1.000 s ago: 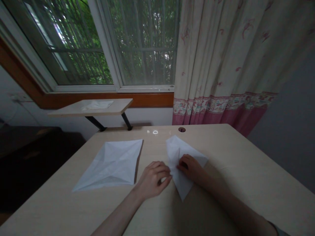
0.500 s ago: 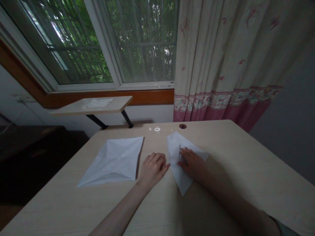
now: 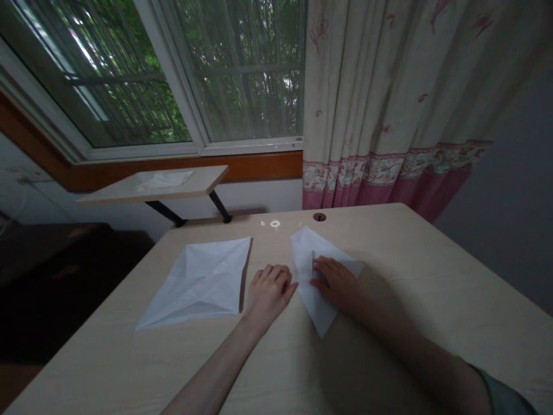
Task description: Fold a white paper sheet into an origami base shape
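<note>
A person seated at a pale wooden tabletop (image 3: 415,271) by a window (image 3: 181,75) works a folded sheet of white paper (image 3: 305,253), seen from a head-worn camera. The right hand (image 3: 339,282) lies flat on the paper's middle with its fingers spread and extended toward the far point. It grips nothing, and the flat palm appears to pin the layers to the wood so that the kite-like shape keeps its creases and does not spring open. The left hand (image 3: 270,288) rests on the bare tabletop just beside the paper's left edge. Its fingers are loosely curled around nothing and its thumb tip is at that edge, apparently to steady it. The folded paper sits near the middle of the tabletop, its narrow tip pointing back toward the person.

To the left, apart from both hands, a second white sheet (image 3: 201,282) lies opened out flat. Its diagonal creases are plainly visible, and it seems to have been laid out of the way of the work. A round cable hole (image 3: 319,217) marks the far edge of the tabletop. Beyond it, a small raised shelf (image 3: 207,178) on dark brackets carries another pale sheet (image 3: 163,180). A cream curtain with a pink floral border (image 3: 389,104) hangs at the right.
</note>
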`<state>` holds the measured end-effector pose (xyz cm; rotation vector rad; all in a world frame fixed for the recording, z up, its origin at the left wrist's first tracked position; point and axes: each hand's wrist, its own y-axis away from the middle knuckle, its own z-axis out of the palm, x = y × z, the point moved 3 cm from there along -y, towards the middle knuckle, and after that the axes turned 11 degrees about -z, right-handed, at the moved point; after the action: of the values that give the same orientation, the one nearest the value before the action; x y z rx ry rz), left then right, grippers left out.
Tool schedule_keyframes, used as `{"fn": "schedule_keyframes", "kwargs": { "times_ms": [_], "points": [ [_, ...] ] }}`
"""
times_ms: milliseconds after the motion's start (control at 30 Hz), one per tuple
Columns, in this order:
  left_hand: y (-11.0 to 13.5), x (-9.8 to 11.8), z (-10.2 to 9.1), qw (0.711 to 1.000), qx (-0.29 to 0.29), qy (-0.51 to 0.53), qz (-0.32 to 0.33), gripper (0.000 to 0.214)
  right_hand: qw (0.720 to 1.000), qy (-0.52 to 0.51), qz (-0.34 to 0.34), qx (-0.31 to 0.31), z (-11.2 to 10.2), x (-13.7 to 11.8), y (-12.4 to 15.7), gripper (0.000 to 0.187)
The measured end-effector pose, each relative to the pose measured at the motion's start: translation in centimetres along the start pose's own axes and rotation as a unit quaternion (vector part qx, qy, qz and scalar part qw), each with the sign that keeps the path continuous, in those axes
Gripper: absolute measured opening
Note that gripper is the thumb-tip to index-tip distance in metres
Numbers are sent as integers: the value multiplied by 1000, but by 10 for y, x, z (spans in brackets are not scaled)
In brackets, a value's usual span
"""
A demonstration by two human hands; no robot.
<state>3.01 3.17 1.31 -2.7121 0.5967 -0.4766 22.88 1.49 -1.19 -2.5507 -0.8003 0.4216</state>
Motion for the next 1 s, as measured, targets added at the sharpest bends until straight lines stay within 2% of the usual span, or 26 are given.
{"fn": "schedule_keyframes", "kwargs": {
  "times_ms": [167,367,567,767,1000],
  "points": [
    [0,0,1,999,-17,29,-26,19,999,-12,27,-30,-4,-1,-4,5],
    [1,0,0,996,-35,66,-45,23,999,-18,21,-42,-1,0,-5,10],
    [3,-3,3,992,-42,114,-34,26,998,-38,22,-38,0,3,-5,11],
    [6,0,6,991,-65,116,-23,25,998,-50,14,-25,2,5,-4,9],
    [6,5,3,985,-101,136,-45,29,998,-48,16,-39,1,5,-5,8]
  ]
}}
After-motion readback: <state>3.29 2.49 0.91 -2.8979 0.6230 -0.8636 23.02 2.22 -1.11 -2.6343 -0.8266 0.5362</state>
